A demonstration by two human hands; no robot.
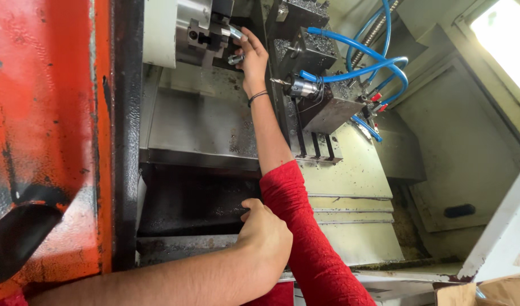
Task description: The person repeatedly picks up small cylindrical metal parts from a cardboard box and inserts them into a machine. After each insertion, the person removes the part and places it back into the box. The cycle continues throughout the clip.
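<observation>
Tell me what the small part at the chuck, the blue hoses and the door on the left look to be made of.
The small part under the right hand looks like bare machined metal: silvery with bright glints. The blue hoses seem to be flexible plastic tubing, glossy and curving smoothly. The door appears to be painted sheet metal: orange coat, worn and smudged black in places. The left hand rests on the machine's lower ledge.

a machine shop, seen from inside the enclosure of a metal-cutting lathe. a steel chuck faces a tool block fed by blue coolant hoses, with an orange sliding door at the side. metal chips and grime speckle the slanted grey bed and guard panels.
</observation>
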